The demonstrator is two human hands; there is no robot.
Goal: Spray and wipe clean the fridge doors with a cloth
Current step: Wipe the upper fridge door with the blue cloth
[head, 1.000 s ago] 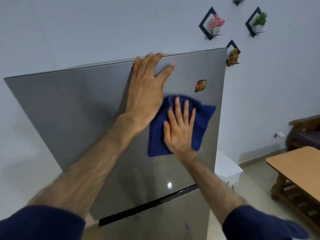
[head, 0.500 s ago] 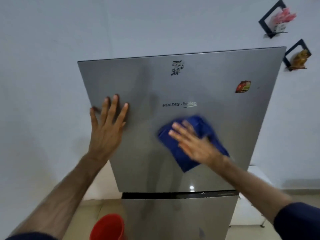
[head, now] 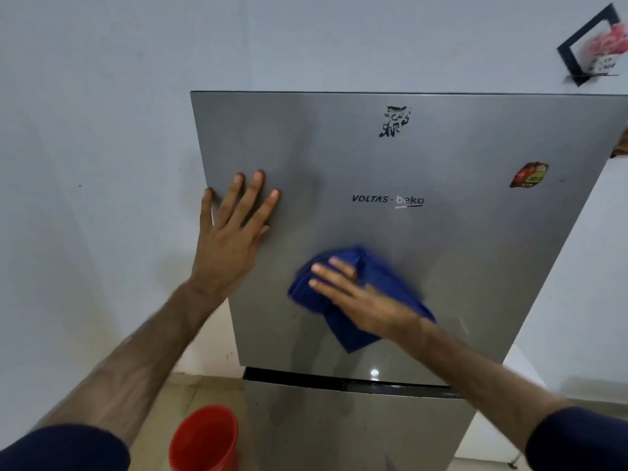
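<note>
Head view: vs half a sec ago little has shifted. Left hand (head: 234, 232) flat, fingers spread, braces upper fridge door (head: 475, 253) near its left edge. Right hand (head: 363, 297), fingers straight, presses blue cloth (head: 380, 273) mid-door, below the logo; wiping goes on, lower door (head: 339, 433) prob. still to do.

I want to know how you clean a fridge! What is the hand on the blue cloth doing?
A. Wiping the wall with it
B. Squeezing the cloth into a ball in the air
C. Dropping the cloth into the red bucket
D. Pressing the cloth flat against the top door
D: the right hand lies with straight fingers on the blue cloth, pressing it against the top door of the fridge.
</note>
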